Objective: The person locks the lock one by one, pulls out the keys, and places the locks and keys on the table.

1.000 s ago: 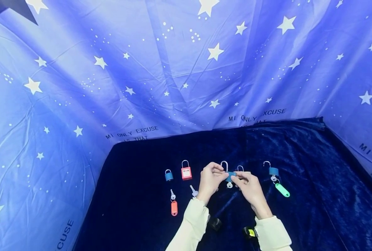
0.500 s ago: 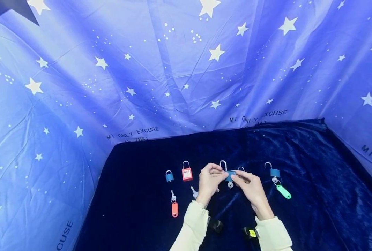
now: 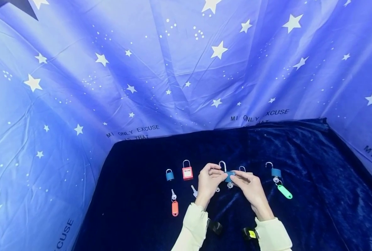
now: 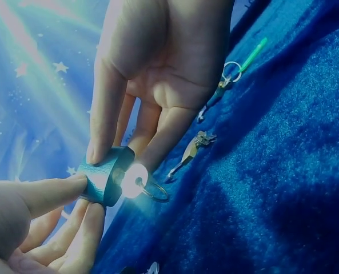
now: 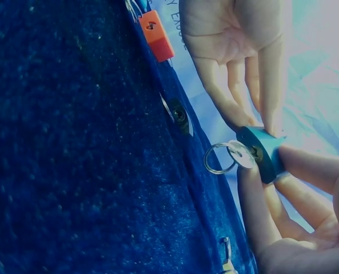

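Both hands hold a blue padlock (image 3: 229,176) between them, raised above the cloth, its silver shackle standing up and swung out. With thumb and fingers, the left hand (image 3: 208,181) pinches the left side of the body. From the other side the right hand (image 3: 252,188) grips it, thumb on the front face. A key (image 5: 240,155) sits in the keyhole underneath, with a split ring (image 5: 215,158) hanging from its head. In the left wrist view the key's head (image 4: 134,180) shines brightly beside the padlock body (image 4: 102,176).
To the left lie a small blue padlock (image 3: 169,176), a red padlock (image 3: 187,172), a red-tagged key (image 3: 175,208) and another key (image 3: 194,190). At right an unlocked blue padlock (image 3: 276,173) has a green tag (image 3: 284,191). Another shackle (image 3: 242,169) shows behind the right hand.
Both hands keep their hold on the padlock and have shifted very slightly left with it. The head view has moved a little; the things on the cloth stay put.
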`<state>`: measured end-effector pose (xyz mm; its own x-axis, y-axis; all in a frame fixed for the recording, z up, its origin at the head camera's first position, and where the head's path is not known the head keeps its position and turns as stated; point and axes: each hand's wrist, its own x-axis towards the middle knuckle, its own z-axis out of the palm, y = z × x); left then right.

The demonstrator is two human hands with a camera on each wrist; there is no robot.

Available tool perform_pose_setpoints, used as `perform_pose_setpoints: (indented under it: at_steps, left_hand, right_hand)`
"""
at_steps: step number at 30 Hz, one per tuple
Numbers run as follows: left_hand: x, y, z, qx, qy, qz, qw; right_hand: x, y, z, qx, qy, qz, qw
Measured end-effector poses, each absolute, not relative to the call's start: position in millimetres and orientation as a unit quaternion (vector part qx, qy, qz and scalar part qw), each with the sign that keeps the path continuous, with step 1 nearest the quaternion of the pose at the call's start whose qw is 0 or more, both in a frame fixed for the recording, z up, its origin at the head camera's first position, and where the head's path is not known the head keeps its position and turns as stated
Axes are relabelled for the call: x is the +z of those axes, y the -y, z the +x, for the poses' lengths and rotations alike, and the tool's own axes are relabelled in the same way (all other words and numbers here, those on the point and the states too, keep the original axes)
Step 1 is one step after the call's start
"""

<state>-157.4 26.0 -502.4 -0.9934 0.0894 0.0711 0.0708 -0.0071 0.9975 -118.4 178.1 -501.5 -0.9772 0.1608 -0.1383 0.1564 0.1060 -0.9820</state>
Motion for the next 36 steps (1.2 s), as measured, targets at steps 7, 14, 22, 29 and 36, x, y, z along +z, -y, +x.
perform_pose_setpoints:
  at_steps: [7, 14, 22, 29, 36]
  left_hand:
    - [-502.2, -26.1, -158.1, 0.7, -0.712, 0.05, 0.021]
    - [-503.1, -25.4, -158.3, 0.689, -0.722, 0.068, 0.025]
    - [-507.3, -22.5, -159.3, 0.693, -0.713, 0.091, 0.054]
    - [-504.7, -17.3, -162.4, 0.671, -0.732, 0.102, 0.065]
    - [-502.1, -17.0, -164.0, 0.673, -0.731, 0.101, 0.047]
  right_hand:
    - [-501.0, -178.2, -117.5, 0.662, 0.743, -0.103, 0.002]
    - [-502.2, -178.9, -117.1, 0.659, 0.746, -0.095, 0.006]
    - [-504.4, -178.8, -116.1, 0.647, 0.757, -0.093, 0.002]
    - [-501.4, -177.2, -116.1, 0.653, 0.753, -0.075, 0.015]
    - [-504.5, -177.1, -115.6, 0.648, 0.759, -0.06, 0.012]
